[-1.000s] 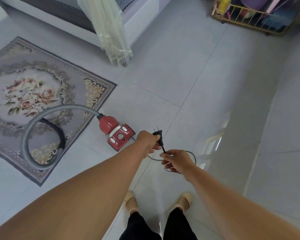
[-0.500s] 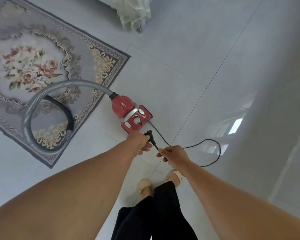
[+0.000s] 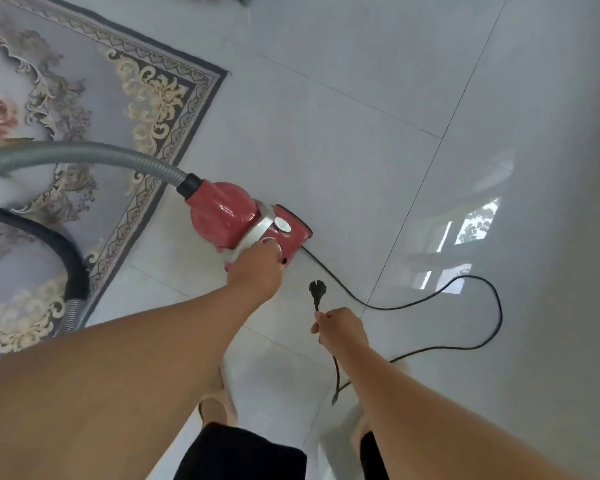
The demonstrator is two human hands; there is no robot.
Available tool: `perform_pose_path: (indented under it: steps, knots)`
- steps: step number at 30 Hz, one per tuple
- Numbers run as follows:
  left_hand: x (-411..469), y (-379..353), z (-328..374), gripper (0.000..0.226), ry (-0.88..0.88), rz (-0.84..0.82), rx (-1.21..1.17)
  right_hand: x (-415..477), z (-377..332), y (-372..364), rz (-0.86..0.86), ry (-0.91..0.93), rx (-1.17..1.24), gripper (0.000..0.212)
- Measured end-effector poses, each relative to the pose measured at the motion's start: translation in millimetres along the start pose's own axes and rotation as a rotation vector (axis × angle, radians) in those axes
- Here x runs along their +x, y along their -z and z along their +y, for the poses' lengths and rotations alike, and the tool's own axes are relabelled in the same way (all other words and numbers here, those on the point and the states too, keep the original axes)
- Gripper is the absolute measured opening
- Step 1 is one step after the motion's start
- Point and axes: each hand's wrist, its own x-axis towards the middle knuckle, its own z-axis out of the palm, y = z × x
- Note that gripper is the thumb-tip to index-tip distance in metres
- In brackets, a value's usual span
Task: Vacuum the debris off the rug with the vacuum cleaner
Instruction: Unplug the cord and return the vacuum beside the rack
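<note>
Setup is in hand: the red canister vacuum cleaner (image 3: 229, 216) sits unplugged on the glossy tiled floor (image 3: 326, 98) at centre frame, just beside the floral rug (image 3: 146, 98) filling the upper left. The right hand (image 3: 342, 329) pinches the power cord (image 3: 381, 308) behind its plug (image 3: 315, 289); the left hand (image 3: 257, 270) rests on the cleaner's rear, fingers hidden, so gripping or pressing cannot be told. The next move probably calls for a socket, none in view.
</note>
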Motion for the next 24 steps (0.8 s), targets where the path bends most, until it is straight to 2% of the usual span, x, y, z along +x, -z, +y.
perform_pose_path:
  steps: [3, 5, 7, 10, 14, 18, 21, 24]
  knots:
    - [50.2, -13.8, -24.7, 0.040, -0.237, 0.185, 0.211, 55.5, -12.8, -42.9, 0.040, -0.035, 0.033, 0.029]
    - [72.0, -19.2, -36.9, 0.049, -0.311, 0.295, 0.269, 75.5, -17.5, -57.8, 0.072, -0.055, 0.041, 0.028]
    - [93.8, -26.6, -49.8, 0.049, -0.294, 0.355, 0.258, 91.8, -20.7, -71.5, 0.075, -0.085, 0.050, 0.026]
    - [122.3, -39.3, -65.6, 0.042, -0.284, 0.361, 0.213, 110.8, -26.5, -91.9, 0.054, -0.128, 0.085, 0.025]
    - [135.2, -54.7, -76.7, 0.047, -0.320, 0.332, 0.019, 129.3, -29.8, -107.3, 0.060, -0.156, 0.087, 0.023]
    - [138.5, -62.1, -78.9, 0.046, -0.335, 0.400, -0.097, 139.3, -36.0, -111.3, 0.050, -0.138, 0.045, 0.020]
    - [149.0, -54.6, -75.3, 0.045, -0.350, 0.476, -0.012, 142.7, -47.7, -107.1, 0.089, -0.132, 0.010, 0.014]
    - [157.0, -54.1, -73.7, 0.042, -0.390, 0.544, 0.104, 136.3, -59.5, -99.2, 0.291, 0.050, -0.031, 0.028]
